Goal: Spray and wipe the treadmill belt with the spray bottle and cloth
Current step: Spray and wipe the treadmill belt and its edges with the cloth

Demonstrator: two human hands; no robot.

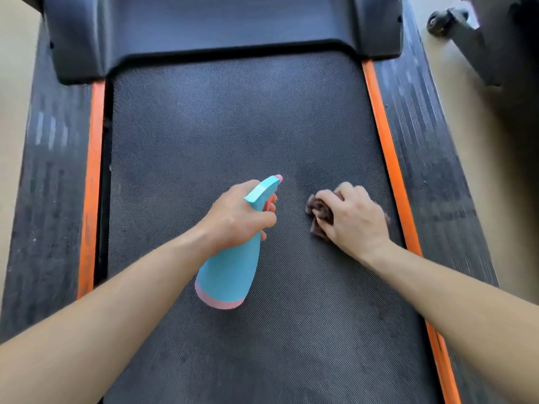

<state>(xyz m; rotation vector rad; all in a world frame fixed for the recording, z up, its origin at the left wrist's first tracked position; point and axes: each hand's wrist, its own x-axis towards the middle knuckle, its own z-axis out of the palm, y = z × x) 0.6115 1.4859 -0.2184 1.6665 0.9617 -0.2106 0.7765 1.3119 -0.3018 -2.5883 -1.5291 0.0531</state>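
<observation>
Treadmill belt (233,126) fills the view, running from under both forearms forward to the motor hood (227,33). Nearest, the pink base of the turquoise spray bottle (230,269) trails behind the left grip (239,217), which is clenched round the bottle's neck with fingers on the trigger. The bottle's nozzle (279,177) points forward and slightly toward the right grip (353,220). That grip, just beside the left one, presses a bunched brown cloth (319,212) onto the belt with its fingers curled over it. The cloth pokes out on the side facing the left grip.

The step in hand looks like spraying, then wiping. To do it well, aim the nozzle at the belt ahead of the cloth rather than at the fingers, and mist lightly. Spread the cloth flatter before wiping, since a wad covers little, and use straight overlapping strokes.

Ahead of both grips lies a broad stretch of bare belt. Outboard of the right grip, the right orange strip (385,135) is near, so strokes that way should be short. Outboard of the left grip there is more belt before the left orange strip (93,158), with a dark gap beside it that could snag the cloth. Farthest off, the hood's lip caps the forward reach.
</observation>
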